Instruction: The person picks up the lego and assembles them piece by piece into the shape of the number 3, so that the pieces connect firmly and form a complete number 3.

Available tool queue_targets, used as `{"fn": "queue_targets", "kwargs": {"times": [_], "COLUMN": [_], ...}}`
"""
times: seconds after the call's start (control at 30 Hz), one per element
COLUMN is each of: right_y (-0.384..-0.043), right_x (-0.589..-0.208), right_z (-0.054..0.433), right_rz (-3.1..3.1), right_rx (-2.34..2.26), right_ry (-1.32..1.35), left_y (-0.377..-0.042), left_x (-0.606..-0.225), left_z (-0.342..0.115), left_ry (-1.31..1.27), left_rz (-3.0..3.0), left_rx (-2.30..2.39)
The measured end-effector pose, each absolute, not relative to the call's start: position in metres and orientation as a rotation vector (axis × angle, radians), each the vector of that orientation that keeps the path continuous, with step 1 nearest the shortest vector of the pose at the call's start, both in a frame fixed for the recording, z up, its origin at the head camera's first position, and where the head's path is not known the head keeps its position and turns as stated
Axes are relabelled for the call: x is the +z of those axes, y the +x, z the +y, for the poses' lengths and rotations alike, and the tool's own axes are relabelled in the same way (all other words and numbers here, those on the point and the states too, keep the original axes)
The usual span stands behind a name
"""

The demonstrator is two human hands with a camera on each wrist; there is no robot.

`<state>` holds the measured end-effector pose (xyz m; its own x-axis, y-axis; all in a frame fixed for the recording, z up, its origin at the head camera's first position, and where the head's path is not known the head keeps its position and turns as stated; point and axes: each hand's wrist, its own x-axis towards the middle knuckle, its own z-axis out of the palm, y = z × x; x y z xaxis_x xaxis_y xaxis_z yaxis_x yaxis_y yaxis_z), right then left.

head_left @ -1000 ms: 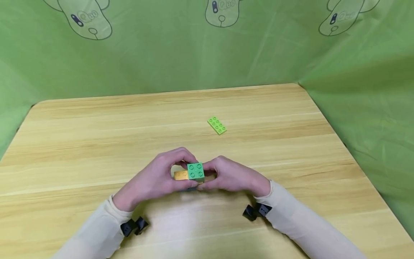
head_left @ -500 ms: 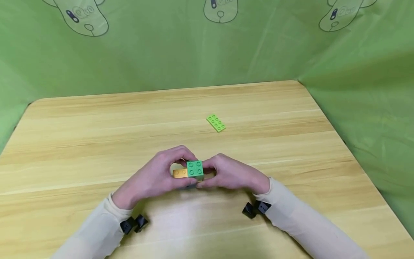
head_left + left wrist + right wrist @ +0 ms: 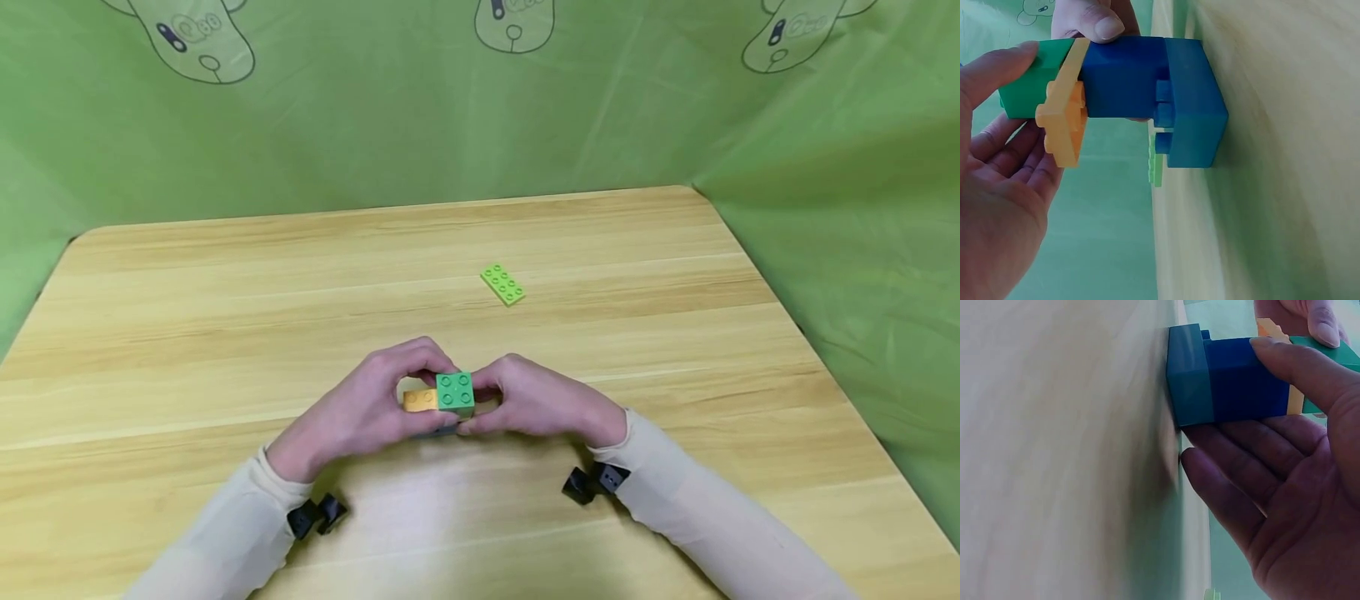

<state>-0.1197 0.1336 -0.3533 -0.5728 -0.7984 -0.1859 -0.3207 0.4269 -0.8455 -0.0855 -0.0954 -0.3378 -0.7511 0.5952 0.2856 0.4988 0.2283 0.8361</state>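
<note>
A stack of toy building bricks stands on the table between both hands. Its lowest piece is a teal-blue brick (image 3: 1197, 106), with a dark blue brick (image 3: 1125, 78) above it. An orange plate (image 3: 420, 400) lies over the dark blue brick and juts out to the left. On the plate's right end sits a green brick (image 3: 454, 390), studs up. My left hand (image 3: 367, 404) pinches the green brick between thumb and fingers. Lower on the stack, my right hand (image 3: 543, 402) grips the dark blue brick, its thumb on the near side.
Farther back on the wooden table (image 3: 225, 333) lies a flat lime-green plate (image 3: 502, 284) with studs. A green cloth (image 3: 375, 108) hangs behind the table and along its right side. Black wrist cameras (image 3: 596, 483) sit low under both forearms.
The head view has shifted slightly. Both hands keep the same hold on the stack, and no brick has visibly moved.
</note>
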Motion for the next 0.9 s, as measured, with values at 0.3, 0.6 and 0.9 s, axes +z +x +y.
{"fn": "queue_targets", "kwargs": {"times": [0.3, 0.6, 0.9], "right_y": [-0.1203, -0.1172, -0.1168], "right_x": [-0.3523, -0.3512, -0.3526], "right_z": [0.1328, 0.1333, 0.134], "right_rz": [2.072, 2.052, 2.056], "right_rx": [-1.086, -1.101, -1.102], "right_ry": [-0.921, -0.89, -0.888], "left_y": [-0.0861, -0.0824, -0.0798], "left_x": [-0.3376, -0.3374, -0.3364], "left_z": [-0.0963, -0.0949, -0.0939], "left_ry": [1.022, 0.996, 1.021], "left_rz": [2.379, 2.454, 2.524], "left_rx": [1.571, 1.486, 1.416]}}
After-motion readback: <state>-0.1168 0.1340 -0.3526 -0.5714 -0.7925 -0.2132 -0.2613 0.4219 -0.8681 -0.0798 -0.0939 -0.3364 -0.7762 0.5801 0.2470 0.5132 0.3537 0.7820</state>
